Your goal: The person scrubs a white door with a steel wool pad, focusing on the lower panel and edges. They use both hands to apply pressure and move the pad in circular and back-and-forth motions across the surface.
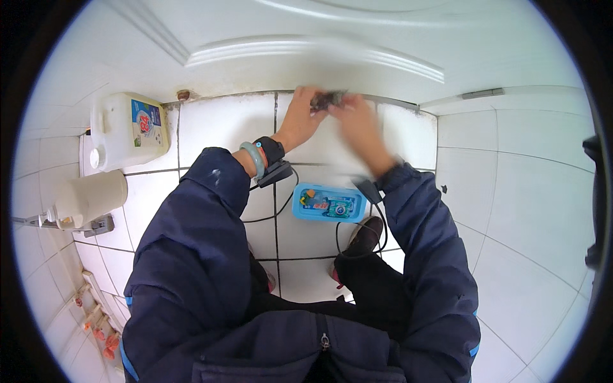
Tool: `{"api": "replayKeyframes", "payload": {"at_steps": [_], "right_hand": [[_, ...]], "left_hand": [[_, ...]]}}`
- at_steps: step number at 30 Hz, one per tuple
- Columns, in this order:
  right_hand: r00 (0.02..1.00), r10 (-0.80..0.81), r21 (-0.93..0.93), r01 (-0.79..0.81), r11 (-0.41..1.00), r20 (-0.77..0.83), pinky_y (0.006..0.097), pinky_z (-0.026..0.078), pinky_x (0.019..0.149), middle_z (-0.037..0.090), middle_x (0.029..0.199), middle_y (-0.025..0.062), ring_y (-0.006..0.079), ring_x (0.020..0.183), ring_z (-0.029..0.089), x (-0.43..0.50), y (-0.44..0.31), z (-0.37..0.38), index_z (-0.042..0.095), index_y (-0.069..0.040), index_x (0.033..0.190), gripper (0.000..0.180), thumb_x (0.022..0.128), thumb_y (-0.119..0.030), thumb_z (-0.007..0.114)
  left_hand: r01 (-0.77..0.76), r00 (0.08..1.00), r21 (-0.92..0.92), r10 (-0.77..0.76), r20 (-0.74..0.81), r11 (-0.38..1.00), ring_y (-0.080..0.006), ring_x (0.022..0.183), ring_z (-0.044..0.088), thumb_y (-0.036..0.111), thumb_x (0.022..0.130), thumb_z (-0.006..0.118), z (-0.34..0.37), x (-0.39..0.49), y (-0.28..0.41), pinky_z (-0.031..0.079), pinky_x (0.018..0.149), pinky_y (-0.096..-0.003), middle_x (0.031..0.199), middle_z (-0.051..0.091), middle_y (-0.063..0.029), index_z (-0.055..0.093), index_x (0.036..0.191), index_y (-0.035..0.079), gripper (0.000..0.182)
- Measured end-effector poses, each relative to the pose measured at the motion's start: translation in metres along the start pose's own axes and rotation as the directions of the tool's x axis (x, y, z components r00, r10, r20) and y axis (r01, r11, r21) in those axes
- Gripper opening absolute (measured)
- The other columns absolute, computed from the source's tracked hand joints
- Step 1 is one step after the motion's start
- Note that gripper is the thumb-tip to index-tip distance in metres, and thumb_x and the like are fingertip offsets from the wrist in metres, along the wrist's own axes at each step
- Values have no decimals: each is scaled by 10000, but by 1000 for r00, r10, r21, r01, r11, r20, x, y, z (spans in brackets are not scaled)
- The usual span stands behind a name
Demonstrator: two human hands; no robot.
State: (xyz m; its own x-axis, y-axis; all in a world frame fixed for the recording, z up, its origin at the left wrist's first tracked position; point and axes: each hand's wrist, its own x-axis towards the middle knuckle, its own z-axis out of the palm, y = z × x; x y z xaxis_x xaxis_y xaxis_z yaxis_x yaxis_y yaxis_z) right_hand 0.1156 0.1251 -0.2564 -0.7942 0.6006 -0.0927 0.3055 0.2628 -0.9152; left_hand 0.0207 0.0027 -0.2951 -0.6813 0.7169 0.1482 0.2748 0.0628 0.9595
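Observation:
My left hand (301, 122) holds a dark, crumpled thing (325, 99) between thumb and fingers, low by the base of the white panelled door. Blur hides what exactly this thing is. My right hand (360, 130) is smeared by motion, its fingers at the right end of the dark thing; whether they grip it is unclear. Below the hands, a light-blue plastic tray (299, 214) rests on the white tiled floor (306, 242). Inside it lie a green printed packet (339, 208) and a small orange-and-green item (307, 196).
At left stand a white jug with a blue label (125, 129) and a beige plastic jug (98, 198). The white door (306, 64) rises just beyond my hands. Black cables (380, 230) hang from devices at both wrists. A tiled wall (517, 186) bounds the right.

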Motion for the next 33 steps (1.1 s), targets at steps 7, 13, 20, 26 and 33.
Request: {"api": "replayKeyframes", "payload": {"at_steps": [7,13,20,26,33], "right_hand": [[951,88,299,5,954,-297,302,487,647,650,797,98,176,705,611,38,-2,48,573,32,866,272,765,-120,775],[949,208,219,-156,963,-236,337,493,627,669,747,130,211,690,640,65,46,82,613,33,789,277,733,-184,775],[966,212,375,-144,916,-147,340,497,625,683,789,133,214,705,647,80,96,98,619,41,792,269,707,-144,796],[947,208,419,-90,904,-245,313,482,631,653,795,101,168,714,607,56,46,58,593,44,838,262,738,-114,777],[950,181,323,-92,942,-255,325,507,674,698,839,139,197,734,651,70,62,62,633,67,884,246,717,-71,750]], "left_hand": [[180,903,-115,-211,-374,977,-206,892,647,72,909,626,13,25,-3,531,754,-291,1124,520,-157,370,1215,-16,409],[269,860,-70,-272,-431,961,-185,831,651,113,924,629,1,25,-30,538,722,-279,1030,604,-144,489,1119,-37,283],[579,636,-423,-711,-300,697,-184,826,664,75,876,679,13,41,-65,535,730,-281,909,665,-123,563,974,-74,213],[442,771,-88,-428,-472,893,-145,779,657,28,857,694,10,42,-29,510,688,-240,866,668,-105,572,960,-38,173],[379,723,-375,-524,-450,846,-158,684,639,99,804,742,21,43,-50,498,609,-281,770,645,-85,570,890,-36,235]]}}
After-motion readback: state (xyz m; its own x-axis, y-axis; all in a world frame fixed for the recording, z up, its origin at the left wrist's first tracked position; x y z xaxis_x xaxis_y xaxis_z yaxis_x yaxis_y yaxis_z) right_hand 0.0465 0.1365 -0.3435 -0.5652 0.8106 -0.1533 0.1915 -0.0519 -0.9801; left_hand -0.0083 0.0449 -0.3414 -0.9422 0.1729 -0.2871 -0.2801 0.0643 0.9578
